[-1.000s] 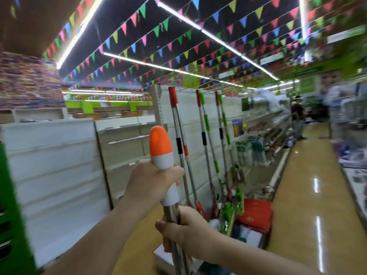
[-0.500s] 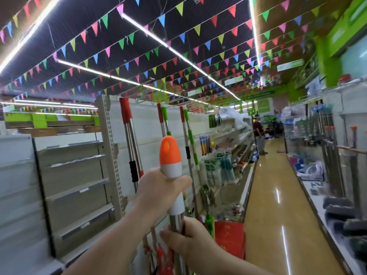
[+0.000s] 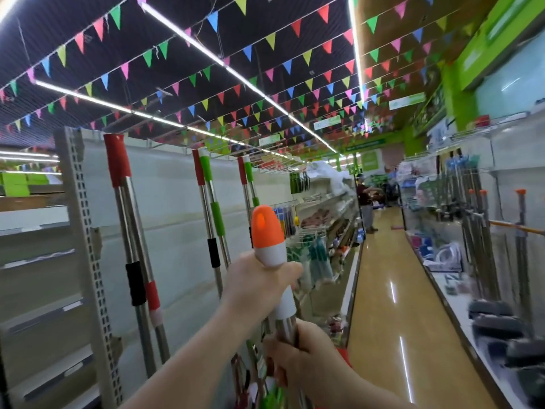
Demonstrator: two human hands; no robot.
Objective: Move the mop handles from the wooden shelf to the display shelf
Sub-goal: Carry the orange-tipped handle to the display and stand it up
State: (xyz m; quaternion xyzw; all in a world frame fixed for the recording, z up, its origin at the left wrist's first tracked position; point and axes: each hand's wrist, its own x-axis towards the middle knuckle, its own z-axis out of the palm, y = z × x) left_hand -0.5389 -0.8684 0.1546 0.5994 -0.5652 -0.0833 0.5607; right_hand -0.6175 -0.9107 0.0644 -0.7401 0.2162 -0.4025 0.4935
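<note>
Mop handle (image 3: 272, 240) near-upright, orange tip topmost, both hands (image 3: 259, 286) gripping its shaft.

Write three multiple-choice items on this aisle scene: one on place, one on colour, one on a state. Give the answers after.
1. Where does the left hand grip the held mop handle?
A. above the right hand
B. below it
C. nowhere

2. The held handle's tip is
A. green
B. orange
C. blue

3. The handles leaning at the shelf are
A. lying flat
B. bundled on the floor
C. standing upright

Answers: 1 A, the left hand wraps the white grip, the right hand the metal pole lower down. 2 B, orange cap over white. 3 C, they stand against the back panel.
</note>
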